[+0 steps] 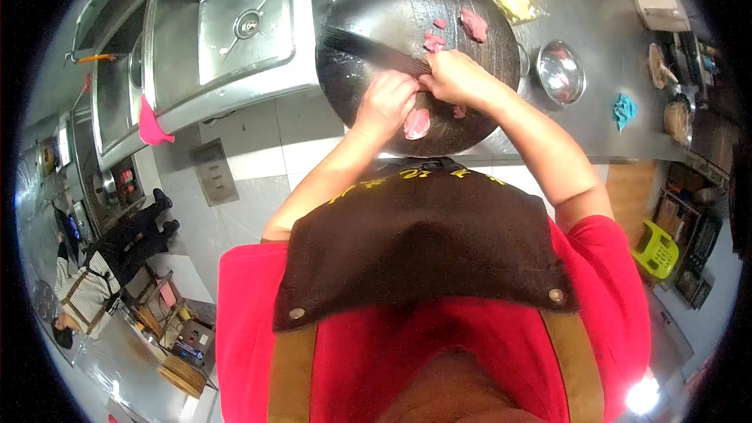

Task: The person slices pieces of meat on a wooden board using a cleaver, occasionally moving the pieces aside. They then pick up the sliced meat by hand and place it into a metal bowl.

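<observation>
From my remote post I record both bare hands working close together over the round dark board [368, 8]. The right hand [454, 78] is closed on the knife [368, 48], its handle hidden in the grip and the blade reaching across the board towards its left side. The left hand [385, 102] has its fingers curled in beside the blade's near end, at a mostly hidden scrap of meat [424, 86]; I cannot tell how firmly it is held. A larger slice [417, 124] lies by the left fingers, a small piece [459, 111] below the right wrist, and a thick chunk [473, 25] with smaller bits [434, 41] beyond the hands. In my judgement, sound cutting here calls for left fingertips tucked behind the knuckles, the meat pressed flat, and a smooth drawn stroke, since wet meat may slide on the blade-side. Containers: a steel bowl [561, 72] stands beside the board on the metal table [591, 129], its interior shiny; clear plastic bags [517, 0] past the board hold something yellow. A blue cloth [624, 111] lies beyond the bowl. Left of the board, a sink [188, 47] shows its drain [248, 23].
</observation>
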### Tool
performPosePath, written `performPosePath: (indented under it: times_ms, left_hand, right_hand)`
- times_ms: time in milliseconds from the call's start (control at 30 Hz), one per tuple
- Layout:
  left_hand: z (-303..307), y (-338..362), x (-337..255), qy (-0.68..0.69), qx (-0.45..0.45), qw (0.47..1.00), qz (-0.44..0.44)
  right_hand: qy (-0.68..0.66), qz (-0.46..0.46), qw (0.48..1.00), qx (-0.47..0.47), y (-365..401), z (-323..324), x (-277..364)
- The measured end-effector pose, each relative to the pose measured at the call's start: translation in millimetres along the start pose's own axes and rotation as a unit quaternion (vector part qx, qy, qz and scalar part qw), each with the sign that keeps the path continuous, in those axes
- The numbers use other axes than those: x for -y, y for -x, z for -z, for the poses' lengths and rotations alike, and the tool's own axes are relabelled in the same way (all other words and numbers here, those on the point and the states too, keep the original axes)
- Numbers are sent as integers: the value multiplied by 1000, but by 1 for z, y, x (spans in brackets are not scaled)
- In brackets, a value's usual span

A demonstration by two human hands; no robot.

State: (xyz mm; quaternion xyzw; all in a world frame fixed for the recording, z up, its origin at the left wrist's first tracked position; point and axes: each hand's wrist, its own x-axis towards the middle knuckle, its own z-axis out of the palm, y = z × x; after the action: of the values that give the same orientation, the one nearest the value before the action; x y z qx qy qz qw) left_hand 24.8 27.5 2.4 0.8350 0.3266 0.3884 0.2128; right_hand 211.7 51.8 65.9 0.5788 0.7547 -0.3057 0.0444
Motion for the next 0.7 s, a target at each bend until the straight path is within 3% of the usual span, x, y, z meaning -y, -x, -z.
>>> performPosePath:
  times_ms: [67, 100, 200, 300, 600, 700]
  left_hand:
    - [-1, 2, 0, -10, -7, 1000, -9]
    - [-1, 2, -1, -17, -8, 1000, -15]
    - [-2, 5, -3, -59, -26, 998, -12]
    - [-2, 7, -1, -65, -10, 998, -9]
    - [-1, 7, 2, -41, -2, 999, -7]
    - [0, 6, 2, -32, 1, 999, -1]
  right_hand:
    - [-7, 9, 997, -79, 10, -8, 1]
    - [-47, -14, 998, -28, 23, 7, 7]
    - [31, -27, 999, -4, 61, 8, -26]
    - [50, -115, 991, -39, 95, 26, -22]
    - [15, -82, 995, 50, 118, 30, -30]
    - [19, -39, 999, 7, 104, 21, -34]
